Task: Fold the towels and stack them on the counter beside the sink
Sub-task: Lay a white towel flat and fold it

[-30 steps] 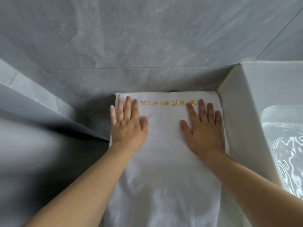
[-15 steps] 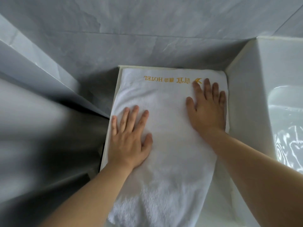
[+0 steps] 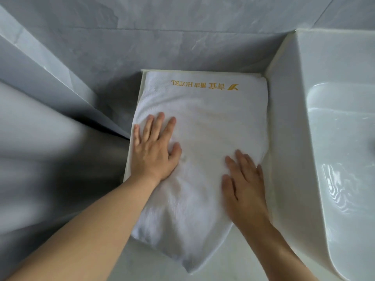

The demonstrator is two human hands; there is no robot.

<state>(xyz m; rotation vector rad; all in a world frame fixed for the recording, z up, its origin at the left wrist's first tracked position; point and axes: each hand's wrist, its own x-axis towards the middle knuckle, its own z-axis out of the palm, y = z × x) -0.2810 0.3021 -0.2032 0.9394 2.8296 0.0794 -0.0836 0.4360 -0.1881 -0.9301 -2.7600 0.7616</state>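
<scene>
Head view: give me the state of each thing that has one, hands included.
Towel: folded, lying flat on the counter, gold lettering facing up at the far end.
Left hand: flat, fingers straight, pressing on the towel.
Right hand: flat, fingers straight, on the towel, blurred.
Sink: basin wet and shiny.
Counter: bears the towel.

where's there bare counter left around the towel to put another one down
Little is left. The towel fills the counter from its left edge to the sink wall, with both hands flat on it: left hand, right hand. A thin bare strip runs between towel and sink. The widest bare counter is at the near end, between the forearms.
</scene>
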